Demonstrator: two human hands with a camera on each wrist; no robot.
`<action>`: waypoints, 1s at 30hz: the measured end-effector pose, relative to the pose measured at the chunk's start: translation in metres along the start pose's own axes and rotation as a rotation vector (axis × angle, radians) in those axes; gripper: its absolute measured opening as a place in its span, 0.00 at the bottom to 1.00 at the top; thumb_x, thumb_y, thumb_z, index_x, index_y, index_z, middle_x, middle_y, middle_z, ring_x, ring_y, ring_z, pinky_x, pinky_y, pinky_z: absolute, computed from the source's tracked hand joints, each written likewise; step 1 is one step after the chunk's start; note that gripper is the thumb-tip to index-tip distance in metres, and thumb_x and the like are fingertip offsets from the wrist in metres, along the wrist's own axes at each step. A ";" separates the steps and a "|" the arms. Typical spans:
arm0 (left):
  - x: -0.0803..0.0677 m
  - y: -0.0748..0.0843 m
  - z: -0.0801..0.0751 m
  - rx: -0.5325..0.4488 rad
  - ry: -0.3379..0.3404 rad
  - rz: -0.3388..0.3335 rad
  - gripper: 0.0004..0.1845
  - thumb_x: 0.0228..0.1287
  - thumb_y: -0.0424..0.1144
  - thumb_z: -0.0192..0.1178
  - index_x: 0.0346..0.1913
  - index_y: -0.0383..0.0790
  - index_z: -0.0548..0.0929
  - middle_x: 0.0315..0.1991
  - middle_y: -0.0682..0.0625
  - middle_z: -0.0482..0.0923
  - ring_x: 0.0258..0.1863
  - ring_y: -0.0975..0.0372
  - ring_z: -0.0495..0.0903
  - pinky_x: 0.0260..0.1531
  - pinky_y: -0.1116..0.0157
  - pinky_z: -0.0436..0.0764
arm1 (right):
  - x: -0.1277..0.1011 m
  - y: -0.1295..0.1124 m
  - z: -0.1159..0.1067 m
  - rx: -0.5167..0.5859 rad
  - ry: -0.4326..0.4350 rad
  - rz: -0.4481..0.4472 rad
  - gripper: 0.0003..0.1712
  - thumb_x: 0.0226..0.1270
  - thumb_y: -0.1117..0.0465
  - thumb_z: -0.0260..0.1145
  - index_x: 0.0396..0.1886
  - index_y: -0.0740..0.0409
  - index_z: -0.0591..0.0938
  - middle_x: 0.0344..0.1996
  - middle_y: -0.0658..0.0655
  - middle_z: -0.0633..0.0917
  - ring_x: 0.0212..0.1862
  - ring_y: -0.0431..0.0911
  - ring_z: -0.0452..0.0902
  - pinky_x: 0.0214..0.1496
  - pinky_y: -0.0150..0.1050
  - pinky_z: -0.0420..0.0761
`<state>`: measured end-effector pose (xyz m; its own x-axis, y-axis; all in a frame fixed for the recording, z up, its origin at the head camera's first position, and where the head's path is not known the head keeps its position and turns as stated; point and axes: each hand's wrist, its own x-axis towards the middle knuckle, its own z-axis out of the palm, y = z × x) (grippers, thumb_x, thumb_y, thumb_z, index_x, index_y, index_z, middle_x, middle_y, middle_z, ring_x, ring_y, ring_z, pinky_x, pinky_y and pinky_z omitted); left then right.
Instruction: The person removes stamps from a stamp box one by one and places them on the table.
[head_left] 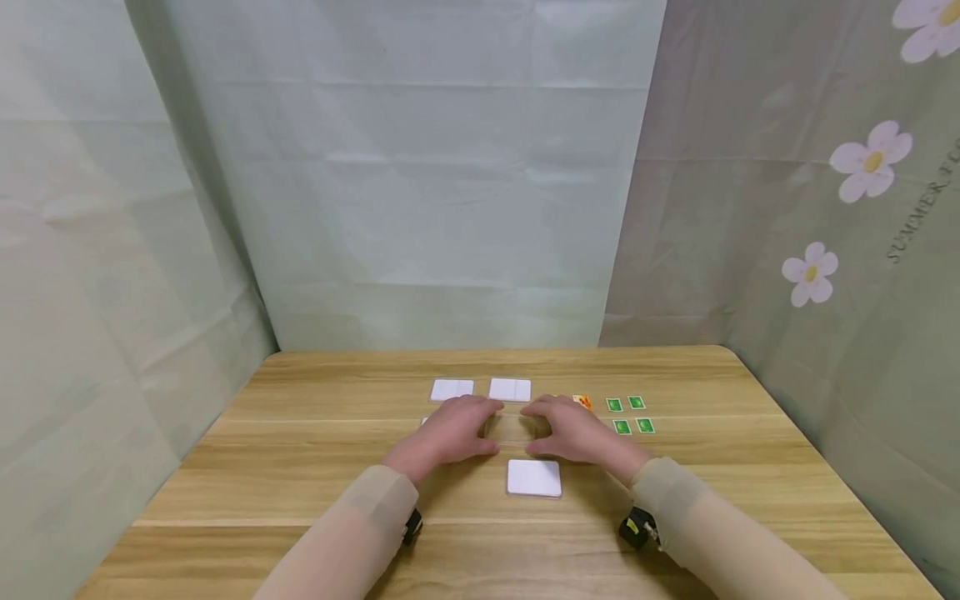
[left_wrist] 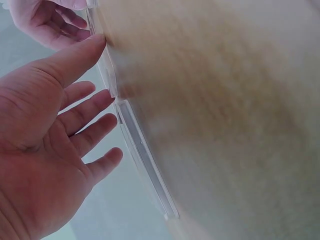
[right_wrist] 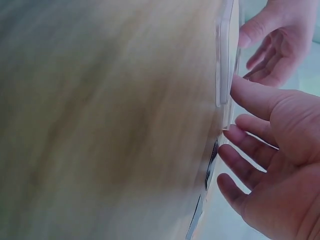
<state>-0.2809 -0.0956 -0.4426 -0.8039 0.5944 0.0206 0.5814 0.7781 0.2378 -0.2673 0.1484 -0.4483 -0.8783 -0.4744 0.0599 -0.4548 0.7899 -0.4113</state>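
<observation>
My left hand (head_left: 457, 429) and right hand (head_left: 570, 429) are held low over the middle of the table, facing each other across a small gap. In the left wrist view the left hand (left_wrist: 50, 135) has its fingers spread, and the thumb and index tips are at a thin clear plastic edge (left_wrist: 109, 75). The right hand (right_wrist: 285, 145) also has loosely spread fingers, its thumb beside a white slab in a clear case (right_wrist: 226, 60). A faint transparent piece seems to lie between the hands; contact is hard to tell. Nearer me lies a white rectangular card-like piece (head_left: 534, 477).
Two white rectangles, one on the left (head_left: 452, 389) and one on the right (head_left: 510, 389), lie beyond the hands. To the right are an orange picture card (head_left: 582, 402) and several small green cards (head_left: 622, 427). Fabric curtains (head_left: 420, 208) surround the wooden table (head_left: 315, 467).
</observation>
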 end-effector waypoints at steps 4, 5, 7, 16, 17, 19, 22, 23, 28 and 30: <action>0.002 -0.003 0.001 -0.011 -0.002 -0.002 0.37 0.72 0.50 0.77 0.77 0.39 0.78 0.73 0.42 0.80 0.74 0.48 0.76 0.77 0.48 0.70 | 0.003 -0.001 0.001 -0.004 0.007 0.001 0.33 0.67 0.55 0.84 0.68 0.59 0.86 0.64 0.59 0.87 0.64 0.54 0.81 0.70 0.54 0.80; 0.002 -0.004 0.002 -0.013 -0.002 0.000 0.38 0.71 0.50 0.77 0.77 0.39 0.78 0.72 0.42 0.80 0.74 0.48 0.76 0.77 0.48 0.70 | 0.003 -0.002 0.001 -0.002 0.010 -0.001 0.33 0.67 0.56 0.85 0.68 0.60 0.86 0.63 0.59 0.87 0.64 0.54 0.82 0.70 0.54 0.80; 0.003 -0.005 0.002 -0.018 -0.002 0.003 0.38 0.71 0.50 0.78 0.77 0.38 0.78 0.72 0.42 0.81 0.74 0.48 0.77 0.77 0.49 0.71 | 0.004 -0.002 0.001 -0.001 0.014 -0.008 0.33 0.66 0.57 0.85 0.68 0.62 0.86 0.62 0.60 0.87 0.62 0.54 0.82 0.68 0.54 0.81; 0.004 -0.004 -0.005 -0.082 0.003 0.029 0.36 0.69 0.45 0.80 0.75 0.37 0.80 0.65 0.42 0.84 0.67 0.48 0.80 0.71 0.49 0.76 | 0.004 0.000 0.001 0.020 0.012 -0.035 0.34 0.65 0.58 0.85 0.68 0.64 0.85 0.57 0.58 0.88 0.53 0.50 0.81 0.63 0.54 0.83; 0.004 -0.004 -0.005 -0.085 0.003 0.031 0.35 0.69 0.44 0.80 0.74 0.37 0.80 0.64 0.43 0.85 0.66 0.49 0.81 0.70 0.49 0.77 | 0.004 0.001 0.000 0.023 0.012 -0.040 0.34 0.65 0.58 0.85 0.68 0.64 0.85 0.58 0.58 0.88 0.53 0.50 0.81 0.63 0.54 0.83; 0.003 -0.004 -0.005 -0.091 0.003 0.036 0.35 0.69 0.44 0.79 0.75 0.38 0.80 0.63 0.43 0.85 0.64 0.50 0.81 0.69 0.50 0.78 | 0.002 0.003 0.000 0.038 0.010 -0.047 0.34 0.66 0.57 0.84 0.69 0.63 0.85 0.59 0.58 0.88 0.55 0.50 0.82 0.64 0.54 0.83; 0.003 -0.004 -0.005 -0.090 0.008 0.045 0.35 0.70 0.45 0.78 0.75 0.39 0.80 0.62 0.43 0.84 0.62 0.51 0.80 0.66 0.51 0.79 | -0.002 0.005 -0.003 0.070 0.021 -0.055 0.35 0.66 0.57 0.84 0.71 0.63 0.84 0.62 0.59 0.87 0.60 0.52 0.83 0.66 0.54 0.82; 0.002 -0.004 -0.005 -0.089 0.013 0.051 0.34 0.71 0.45 0.78 0.75 0.39 0.80 0.62 0.43 0.84 0.62 0.51 0.80 0.66 0.51 0.79 | -0.003 0.005 -0.004 0.077 0.029 -0.061 0.35 0.67 0.57 0.84 0.71 0.63 0.84 0.63 0.59 0.87 0.62 0.53 0.83 0.67 0.55 0.82; -0.003 0.001 -0.006 -0.075 0.040 0.072 0.34 0.71 0.45 0.77 0.76 0.40 0.80 0.66 0.42 0.82 0.64 0.50 0.79 0.66 0.50 0.80 | -0.014 0.004 -0.011 0.069 0.052 -0.103 0.34 0.70 0.58 0.82 0.72 0.63 0.83 0.65 0.61 0.86 0.64 0.57 0.84 0.67 0.57 0.82; -0.006 0.004 -0.007 -0.068 0.047 0.074 0.34 0.71 0.46 0.77 0.76 0.41 0.80 0.68 0.42 0.81 0.66 0.50 0.79 0.67 0.49 0.80 | -0.019 0.002 -0.013 0.058 0.047 -0.103 0.33 0.71 0.57 0.82 0.72 0.62 0.83 0.65 0.62 0.86 0.66 0.58 0.82 0.69 0.59 0.81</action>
<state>-0.2741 -0.0974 -0.4354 -0.7649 0.6384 0.0859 0.6310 0.7157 0.2993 -0.2540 0.1644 -0.4382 -0.8340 -0.5321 0.1462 -0.5347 0.7136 -0.4527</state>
